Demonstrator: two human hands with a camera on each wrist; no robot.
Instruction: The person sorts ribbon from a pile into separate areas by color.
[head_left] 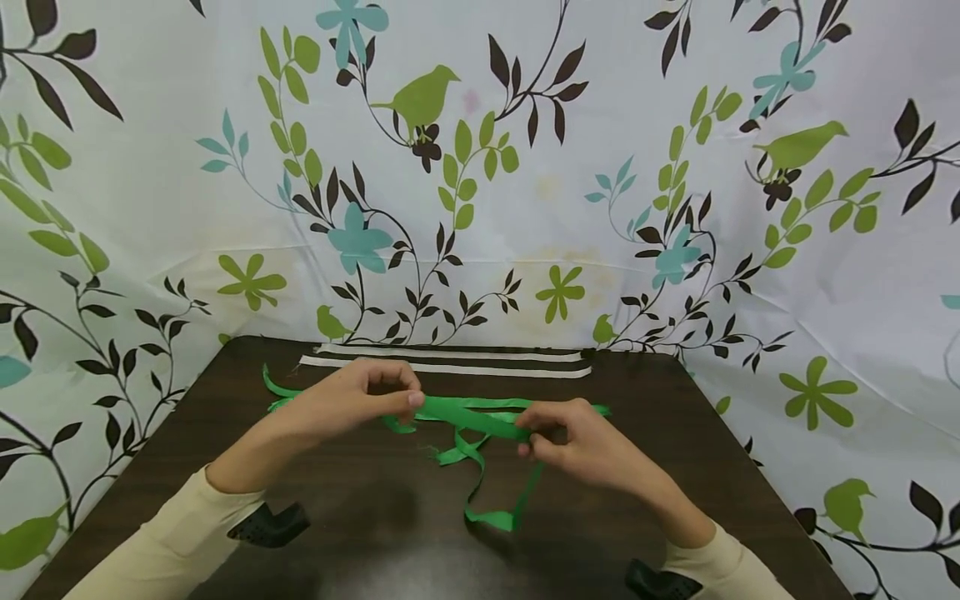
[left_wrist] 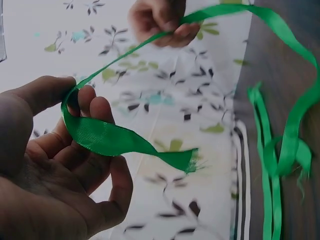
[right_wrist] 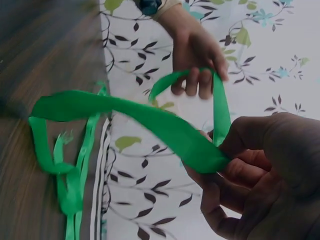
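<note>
A green ribbon (head_left: pixel 472 415) is stretched between the two hands above the dark table. My left hand (head_left: pixel 363 393) pinches it near one end between thumb and fingertips. Past that pinch, a short frayed tail (left_wrist: pixel 180 159) curls across the palm side in the left wrist view. My right hand (head_left: pixel 581 437) pinches the ribbon further along, thumb against fingers, as the right wrist view shows. From there the rest of it loops down (head_left: pixel 498 520) toward the table. Behind the hands, more green ribbon strips (left_wrist: pixel 272 200) lie lengthwise on the table.
Two white strips (head_left: pixel 450 367) lie side by side along the far edge of the dark wooden table (head_left: pixel 360 517). A white cloth (head_left: pixel 480 242) printed with leaves and birds hangs behind and at both sides. Dark devices (head_left: pixel 270 525) sit on both wrists.
</note>
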